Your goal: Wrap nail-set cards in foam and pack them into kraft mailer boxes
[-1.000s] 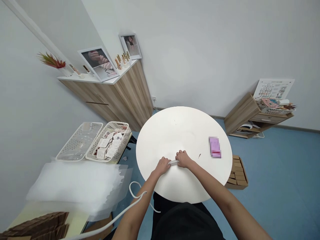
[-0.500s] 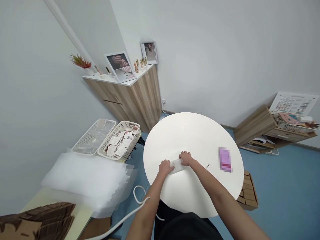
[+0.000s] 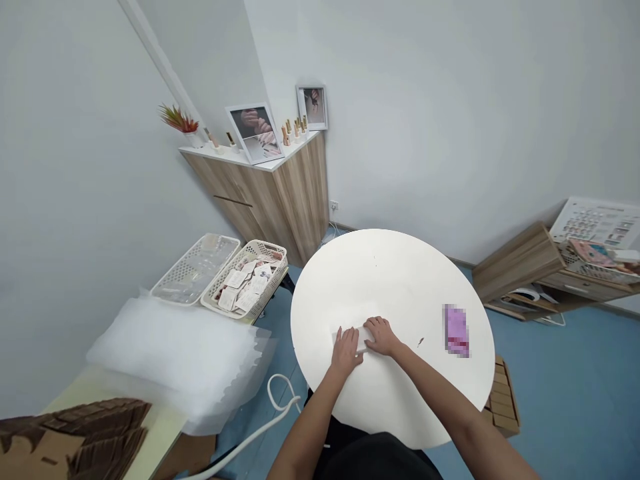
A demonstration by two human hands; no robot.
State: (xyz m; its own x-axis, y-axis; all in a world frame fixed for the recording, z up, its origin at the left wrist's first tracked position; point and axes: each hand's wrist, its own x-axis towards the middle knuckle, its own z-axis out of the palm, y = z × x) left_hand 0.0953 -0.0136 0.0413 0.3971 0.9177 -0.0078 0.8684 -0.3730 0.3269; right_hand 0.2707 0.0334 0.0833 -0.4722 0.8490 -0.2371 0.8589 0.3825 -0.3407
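Observation:
A small, whitish, flat wrapped packet (image 3: 363, 338) lies on the round white table (image 3: 400, 273), partly hidden under my hands. My left hand (image 3: 347, 349) reaches over its left part, fingers across the top and thumb by the near edge. The right end is in the grip of my right hand (image 3: 381, 335), with its fingers bent over the packet. What is inside the wrapping cannot be made out.
A blurred-out purple item (image 3: 457, 331) is on the table's right side. To the left are a stack of white foam sheets (image 3: 170, 360), a basket of cards (image 3: 270, 293), a basket of clear plastic pieces (image 3: 161, 293) and folded cardboard (image 3: 100, 433). A carton (image 3: 503, 400) stands on the floor.
My left hand has shifted from the packet's left end to lie over its top, closer to my right hand. The view has turned slightly left.

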